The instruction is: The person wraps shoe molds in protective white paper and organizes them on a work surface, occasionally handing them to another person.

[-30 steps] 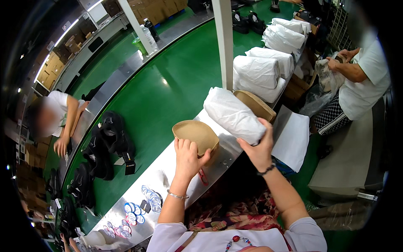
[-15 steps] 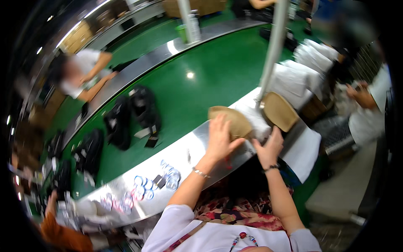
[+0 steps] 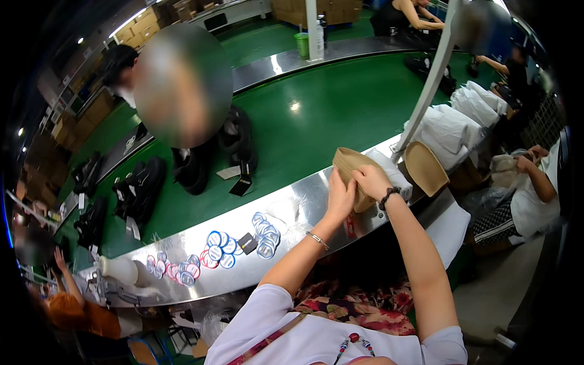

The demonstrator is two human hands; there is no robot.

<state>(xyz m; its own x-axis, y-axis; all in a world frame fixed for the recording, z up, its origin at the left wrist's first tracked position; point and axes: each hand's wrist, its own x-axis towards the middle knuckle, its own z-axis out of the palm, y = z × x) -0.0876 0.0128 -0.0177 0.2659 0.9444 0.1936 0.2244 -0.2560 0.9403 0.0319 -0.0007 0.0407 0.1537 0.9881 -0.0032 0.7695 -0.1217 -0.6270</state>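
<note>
- across the middle of the view, a green belt (image 3: 304, 128) runs between metal edges, the widest thing here.
- along its near side, a metal ledge (image 3: 210, 280) curves from lower left toward the right.
- on the belt at left, several black shoes (image 3: 141, 187) stand in pairs, some with paper tags.
- at upper right, a row of white wrapped bundles (image 3: 447, 137) sits along the ledge, by a pale post (image 3: 429, 79).
- below them, a white sheet (image 3: 447, 231) hangs past the ledge's near edge.
- at far right, a co-worker handles a clear plastic bag (image 3: 504, 163).
- over the ledge, right of its middle, a tan curved stack (image 3: 348, 159) is held tilted between both hands.
- just right of it lies a white roll (image 3: 392, 173), then a second tan stack (image 3: 426, 169) leaning near the post.
- the left hand (image 3: 340, 193) has its fingers close together along the stack's left side; the right hand (image 3: 371, 182) has its fingers bent and pressed onto the stack's face.
- left of the hands, round labels (image 3: 226, 246), blue-rimmed and red-rimmed, lie in loose clusters.
- among them rests a small dark tag (image 3: 247, 243).
</note>
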